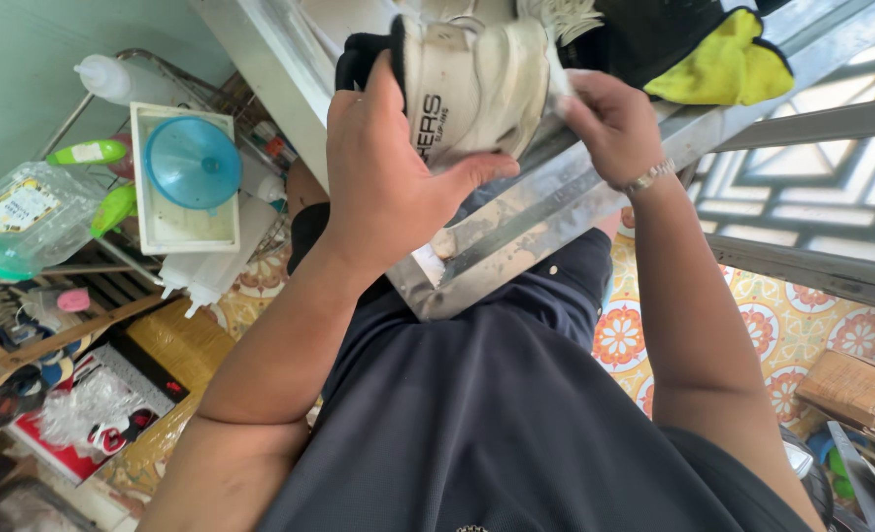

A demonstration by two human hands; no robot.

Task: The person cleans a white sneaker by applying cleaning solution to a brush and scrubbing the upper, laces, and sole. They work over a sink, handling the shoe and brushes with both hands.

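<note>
My left hand point(388, 167) is wrapped around a white shoe point(477, 94) with a black lining, holding it up over the edge of a metal table point(516, 236). My right hand point(610, 123), with a metal bracelet on its wrist, grips the shoe's other end with its fingertips. Something small and white lies under those fingertips; I cannot tell what it is. A yellow and black cloth point(723, 59) lies on the table just behind the right hand. White bristles point(561, 15) show above the shoe.
At the left, a wire rack holds a blue funnel point(193, 163) in a white tray, white squeeze bottles point(112, 79), green bottles point(88, 153) and a clear plastic container point(24, 217). Patterned floor tiles point(782, 335) and a cardboard box point(851, 389) lie at the right.
</note>
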